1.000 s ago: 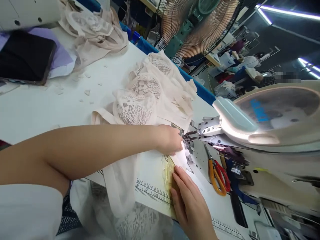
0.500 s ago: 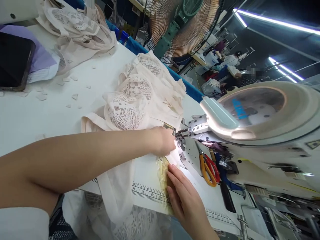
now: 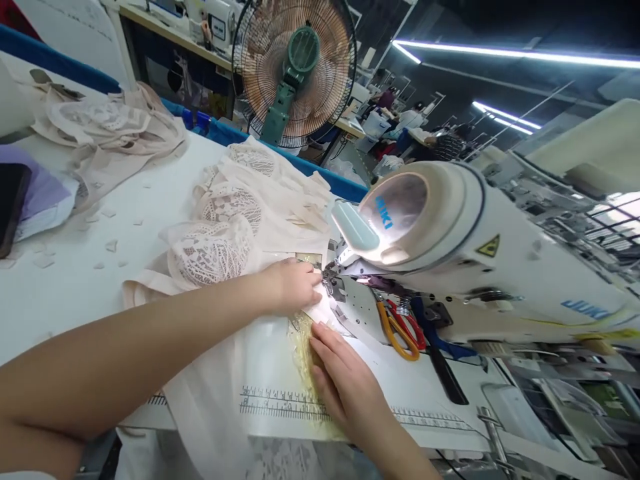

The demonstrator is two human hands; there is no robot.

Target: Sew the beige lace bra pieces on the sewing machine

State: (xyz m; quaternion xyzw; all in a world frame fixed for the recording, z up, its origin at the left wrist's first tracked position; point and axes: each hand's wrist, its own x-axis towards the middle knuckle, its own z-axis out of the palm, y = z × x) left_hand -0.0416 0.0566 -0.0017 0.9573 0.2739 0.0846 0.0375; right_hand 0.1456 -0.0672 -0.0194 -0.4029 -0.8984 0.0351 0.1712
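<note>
A cream bra (image 3: 213,250) with lace cups lies bunched left of the sewing machine (image 3: 435,220), its fabric running in to the presser foot (image 3: 331,272). My left hand (image 3: 293,287) reaches across the bra, fingers curled on the fabric right at the foot; its fingertips are partly hidden. Closer to me, my right hand (image 3: 350,383) lies with straight fingers against the fabric strip's near end, beside yellow tape (image 3: 303,363) on the table. Part of the bra hangs over the table's front edge.
Orange-handled scissors (image 3: 397,333) and a red-handled tool (image 3: 413,332) lie under the machine arm. Fabric scraps (image 3: 111,245), a phone (image 3: 11,207) and a pile of beige bras (image 3: 110,133) are on the left. A fan (image 3: 295,67) stands behind; people work farther back.
The camera view has turned toward the right, so everything sits farther left in the picture. Both hands stay at nearly the same places by the presser foot.
</note>
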